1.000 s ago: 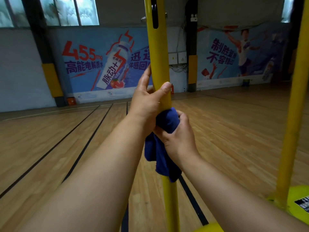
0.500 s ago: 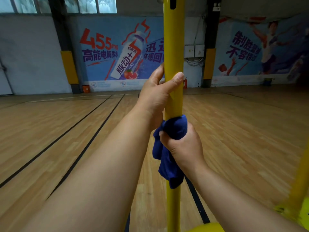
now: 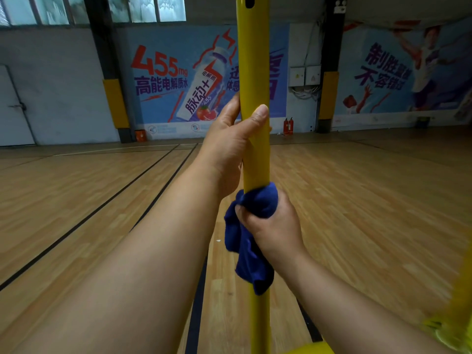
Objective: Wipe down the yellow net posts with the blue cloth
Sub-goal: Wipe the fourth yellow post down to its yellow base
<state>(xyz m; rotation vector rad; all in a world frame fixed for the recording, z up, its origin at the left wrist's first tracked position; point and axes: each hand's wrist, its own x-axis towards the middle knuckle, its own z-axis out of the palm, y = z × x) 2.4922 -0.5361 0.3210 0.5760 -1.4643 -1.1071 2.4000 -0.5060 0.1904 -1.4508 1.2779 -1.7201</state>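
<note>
You're in a sports hall with a wooden floor (image 3: 357,213) marked by dark court lines, and big drink posters (image 3: 178,77) on the far wall. The post (image 3: 252,72) rises straight up the middle of your view, close in front of you.

Your left hand (image 3: 229,146) is wrapped around the bare post, thumb across the near side and fingers curled behind. It holds nothing but the pole, and its job looks to be steadying, so the post doesn't sway or turn while you rub.

Just below it, your right hand (image 3: 270,223) is closed around the cloth (image 3: 258,203), which is bunched around the post so the fabric sits between palm and metal. The loose end hangs down beside your wrist, against the pole.

That grip suits sliding the cloth along the shaft with pressure all round. The stretch above your left hand, up to the slot near the top, can't be judged clean or not. A second yellow post (image 3: 459,302) shows only as a blur at the right edge.
</note>
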